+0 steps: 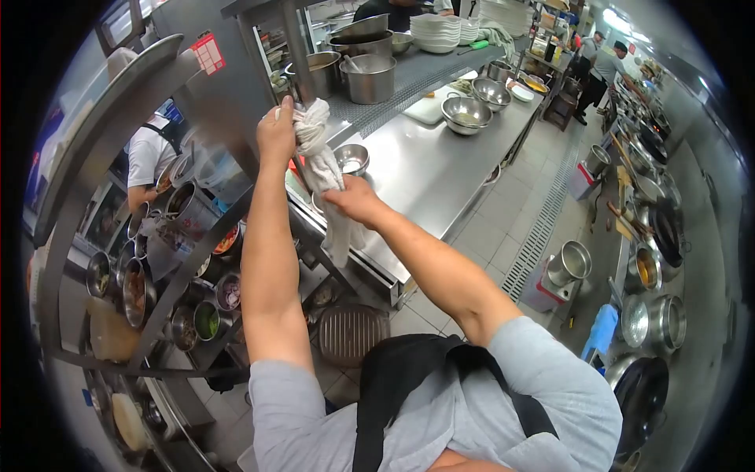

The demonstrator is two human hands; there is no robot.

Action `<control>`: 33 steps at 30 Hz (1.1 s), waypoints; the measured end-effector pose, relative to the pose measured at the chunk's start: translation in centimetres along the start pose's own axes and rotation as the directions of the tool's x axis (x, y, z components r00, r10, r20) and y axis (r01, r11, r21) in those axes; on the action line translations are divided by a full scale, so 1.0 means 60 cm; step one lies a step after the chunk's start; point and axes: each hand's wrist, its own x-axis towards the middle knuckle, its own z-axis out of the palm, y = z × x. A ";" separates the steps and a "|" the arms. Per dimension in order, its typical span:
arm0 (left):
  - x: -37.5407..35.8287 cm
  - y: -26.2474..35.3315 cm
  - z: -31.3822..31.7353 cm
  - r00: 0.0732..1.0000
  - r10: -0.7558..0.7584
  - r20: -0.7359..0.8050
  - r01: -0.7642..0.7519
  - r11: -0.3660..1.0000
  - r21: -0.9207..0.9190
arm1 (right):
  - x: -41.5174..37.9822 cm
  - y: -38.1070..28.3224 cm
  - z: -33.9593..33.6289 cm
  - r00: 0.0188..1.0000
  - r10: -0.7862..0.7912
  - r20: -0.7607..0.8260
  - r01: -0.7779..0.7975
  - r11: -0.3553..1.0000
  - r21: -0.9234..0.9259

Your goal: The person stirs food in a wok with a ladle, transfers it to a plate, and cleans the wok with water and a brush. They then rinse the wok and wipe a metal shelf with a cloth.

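A white cloth [318,157] is bunched into a knot at its top, beside a metal shelf post, and its loose end hangs down over the counter's corner. My left hand [277,135] is closed at the knotted top of the cloth, by the post. Lower down, my right hand [355,200] grips the cloth's middle from the right side. Just behind the cloth, a small steel bowl [352,160] sits on the steel counter [425,177].
Pots [368,81] and stacked white plates [435,35] stand on the shelf above the counter. Ingredient bowls [208,321] fill the rack at left. Pans [641,401] line the right side. Co-workers [604,75] stand in the far aisle; another person [149,161] is at left.
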 end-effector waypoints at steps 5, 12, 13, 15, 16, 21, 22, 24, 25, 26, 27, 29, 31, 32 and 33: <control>0.036 -0.051 0.021 0.998 0.031 0.055 -0.035 0.997 0.067 | -0.053 -0.004 -0.036 0.992 -0.125 0.012 0.122 0.983 0.138; 0.079 -0.108 0.042 0.916 0.283 0.284 -0.383 0.827 0.412 | -0.121 -0.019 -0.090 0.989 -0.146 0.008 0.146 0.989 0.001; 0.085 -0.118 0.044 0.910 0.291 0.295 -0.394 0.826 0.402 | -0.133 -0.042 -0.093 0.995 -0.089 0.043 0.089 0.996 -0.009; 0.090 -0.133 0.048 0.901 0.325 0.287 -0.431 0.745 0.509 | -0.143 -0.040 -0.081 0.992 -0.124 0.018 0.125 0.975 -0.182; 0.088 -0.130 0.047 0.920 0.266 0.286 -0.382 0.767 0.516 | -0.144 -0.030 -0.067 0.979 -0.204 -0.017 0.197 0.962 -0.191; 0.070 -0.123 0.044 0.949 0.229 0.214 -0.307 0.823 0.477 | -0.157 0.016 -0.057 0.943 -0.313 -0.114 0.288 0.938 -0.191; 0.058 -0.122 0.042 0.961 0.179 0.212 -0.266 0.815 0.515 | -0.167 0.007 -0.065 0.971 -0.223 -0.087 0.199 0.954 -0.227; 0.018 -0.118 0.039 0.976 0.178 0.125 -0.216 0.851 0.478 | -0.173 0.017 -0.067 0.991 -0.120 -0.062 0.104 0.970 -0.222; -0.003 -0.108 0.042 0.983 0.181 0.025 -0.175 0.887 0.427 | -0.177 0.030 -0.064 0.990 -0.125 -0.068 0.107 0.970 -0.219; -0.044 -0.109 0.051 0.977 0.150 -0.155 -0.125 0.979 0.158 | -0.186 0.042 -0.059 0.983 -0.157 -0.096 0.131 0.962 -0.238; -0.099 -0.099 0.059 0.970 0.126 -0.208 -0.120 0.992 0.040 | -0.192 0.064 -0.054 0.974 -0.188 -0.125 0.151 0.954 -0.259; -0.222 -0.124 0.083 0.984 -0.025 -0.179 -0.032 0.951 -0.309 | -0.192 0.150 -0.040 0.970 -0.192 -0.147 0.147 0.951 -0.272; -0.383 -0.054 0.090 0.959 -0.239 0.153 0.283 0.834 -0.473 | -0.224 0.184 -0.033 0.997 -0.072 -0.030 0.059 0.950 -0.307; -0.452 -0.129 0.123 0.910 -0.326 0.255 0.408 0.808 -0.425 | -0.246 0.185 -0.033 1.000 -0.025 0.000 0.023 0.950 -0.312; -0.501 -0.112 0.109 0.801 -0.361 0.478 0.537 0.786 -0.306 | -0.268 0.186 -0.030 0.999 0.025 0.033 -0.013 0.948 -0.319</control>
